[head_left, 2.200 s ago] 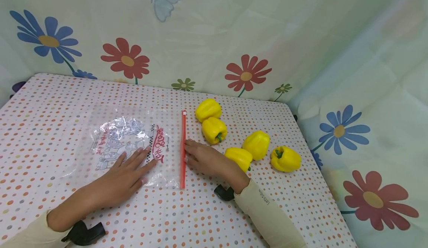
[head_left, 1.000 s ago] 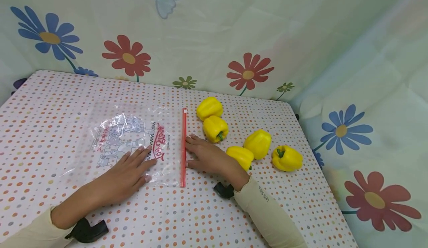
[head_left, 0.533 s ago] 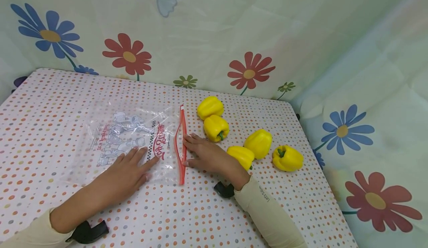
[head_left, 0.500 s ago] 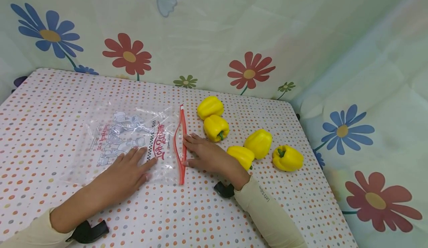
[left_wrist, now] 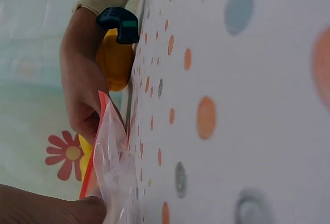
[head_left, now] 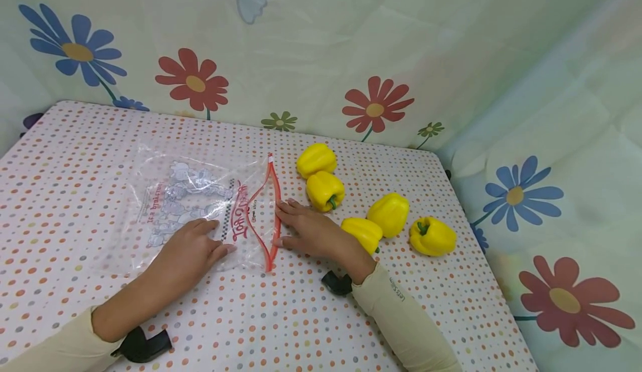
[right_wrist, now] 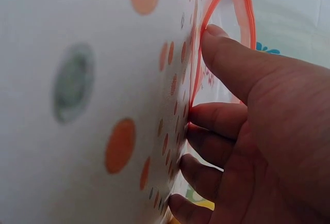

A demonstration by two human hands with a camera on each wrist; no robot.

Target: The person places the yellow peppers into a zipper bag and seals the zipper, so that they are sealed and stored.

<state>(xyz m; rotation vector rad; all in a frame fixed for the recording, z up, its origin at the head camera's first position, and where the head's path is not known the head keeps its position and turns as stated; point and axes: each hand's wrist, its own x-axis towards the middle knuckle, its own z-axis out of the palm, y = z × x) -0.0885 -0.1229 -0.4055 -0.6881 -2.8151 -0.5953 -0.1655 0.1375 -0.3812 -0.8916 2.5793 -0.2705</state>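
Observation:
A clear zipper bag [head_left: 195, 182] with red lettering and a red-edged mouth [head_left: 277, 210] lies flat on the dotted tablecloth, its mouth bowed apart at the right end. My left hand [head_left: 185, 255] rests on the bag's upper layer, fingers drawn in a little, with a gap between forefinger and thumb. At the mouth, my right hand [head_left: 313, 233] has its fingertips against the lower red edge. In the right wrist view its thumb [right_wrist: 227, 53] and spread fingers touch that red strip close over the tablecloth. The left wrist view shows the bag's mouth [left_wrist: 100, 131] raised off the table.
Several yellow bell peppers [head_left: 388, 215] lie right of the bag, one partly behind the right wrist. The tablecloth [head_left: 281, 327] ends at a flower-print curtain [head_left: 301, 38] at the back and right. Each wrist carries a black device [head_left: 337, 283].
The bag's mouth, flat before, has parted, its upper red edge shifting left. My left hand's fingers have drawn in and slid slightly; my right hand stays at the mouth.

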